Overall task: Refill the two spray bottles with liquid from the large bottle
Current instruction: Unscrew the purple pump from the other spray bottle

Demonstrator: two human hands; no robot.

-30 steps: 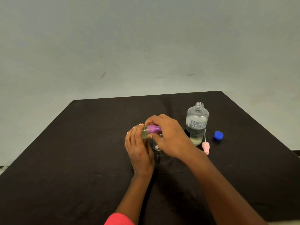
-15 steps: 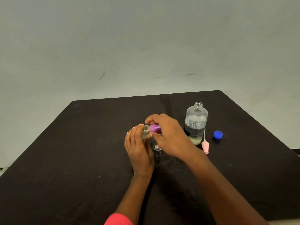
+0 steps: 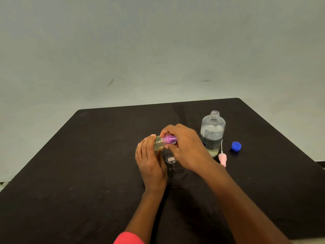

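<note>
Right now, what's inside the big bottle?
Pale yellowish liquid shows at the bottom of the big bottle, whose top is open. Its label covers the middle, so how high the liquid reaches cannot be seen.

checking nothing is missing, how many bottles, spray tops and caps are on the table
bottles: 3 (large bottle, held spray bottle, standing spray bottle)
spray tops: 2 (purple spray top, pink spray top)
caps: 1 (blue cap)
total: 6

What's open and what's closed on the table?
large bottle, open, upright, little liquid left
blue cap, off, on table
pink spray top, off, on table
held spray bottle, tilted, part full, in left hand
purple spray top, on bottle, gripped by right hand
second spray bottle, open, upright
</note>
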